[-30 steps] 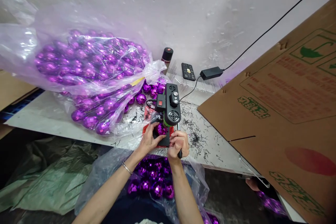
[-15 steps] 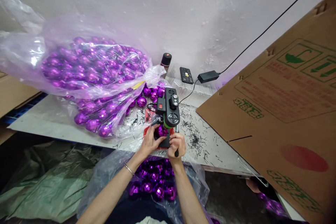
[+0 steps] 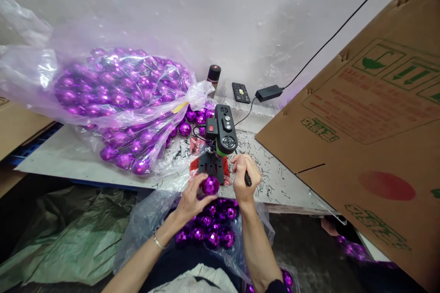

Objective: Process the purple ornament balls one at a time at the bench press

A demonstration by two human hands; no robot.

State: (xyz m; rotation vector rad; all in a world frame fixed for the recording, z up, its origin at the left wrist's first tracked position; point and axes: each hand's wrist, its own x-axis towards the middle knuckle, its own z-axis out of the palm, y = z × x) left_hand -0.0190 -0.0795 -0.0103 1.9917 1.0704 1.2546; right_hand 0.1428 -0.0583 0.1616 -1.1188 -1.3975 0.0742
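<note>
Between the thumb and fingers of my left hand (image 3: 192, 197) is a shiny purple faceted ball (image 3: 211, 185), held at the table's front edge. My right hand (image 3: 246, 175) is closed around the black-tipped lever handle (image 3: 248, 178) of a small black bench press (image 3: 226, 129). The press has a green ring under its head and a slotted black base plate (image 3: 211, 165) on red material. No ball rests on that plate. More purple balls (image 3: 206, 229) lie in a clear plastic bag on my lap, just below my hands.
A large clear bag of purple balls (image 3: 123, 82) covers the table's left side. A cardboard box (image 3: 357, 137) leans in from the right. Small black pins (image 3: 271, 178) litter the white table. Behind the press are a dark bottle (image 3: 213, 75), a phone (image 3: 240, 93) and a power adapter (image 3: 268, 93).
My left hand has drawn the purple ball off the press base toward me. My right hand has swung outward to the right, still on the lever.
</note>
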